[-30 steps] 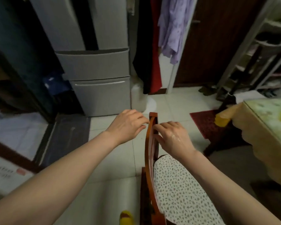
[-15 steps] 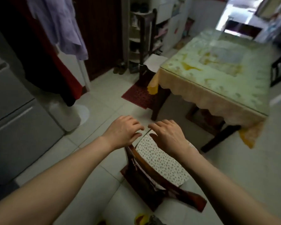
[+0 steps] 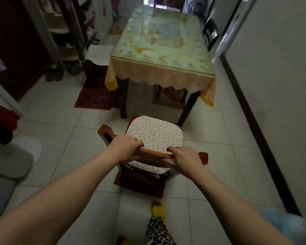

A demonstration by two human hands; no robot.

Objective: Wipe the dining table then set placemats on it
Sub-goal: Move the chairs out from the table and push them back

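Both hands, left hand (image 3: 125,147) and right hand (image 3: 185,159), clamped on chair backrest (image 3: 152,154), dining table (image 3: 163,48) beyond.

I see a pale green and yellow patterned top on the table (image 3: 166,41), with an orange-yellow scalloped cloth skirt (image 3: 159,75). The chair (image 3: 148,155) is reddish-brown wood; its cushion (image 3: 154,133) is white with small speckles. A dark red patterned rug (image 3: 95,96) lies at mid left, on pale floor tiles (image 3: 60,129). Lower centre, a yellow slipper (image 3: 157,209) and leopard-print trousers (image 3: 157,232).
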